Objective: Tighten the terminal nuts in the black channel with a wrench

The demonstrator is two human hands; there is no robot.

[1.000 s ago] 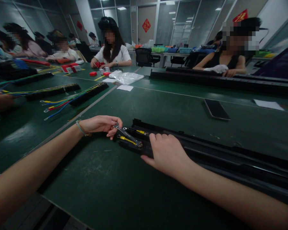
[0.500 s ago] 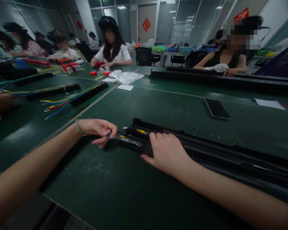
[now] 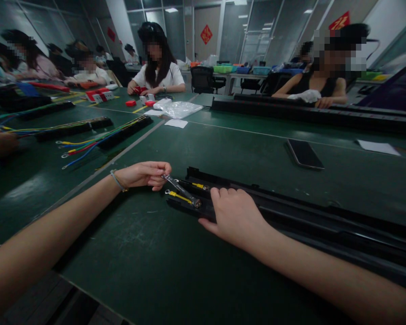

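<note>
Since the frame half a second ago, the slim silver metal wrench has swung its held end away from the wearer, the left hand moving with it. The left fingers pinch that end; the other end meets a small metallic round fitting (too small to make out fully) in the long, black, channel-shaped housing. The right hand has its fingers bent over the housing, gripping it on the dark green, flat surface.

head-worn view | facing forward and down | close above table
</note>
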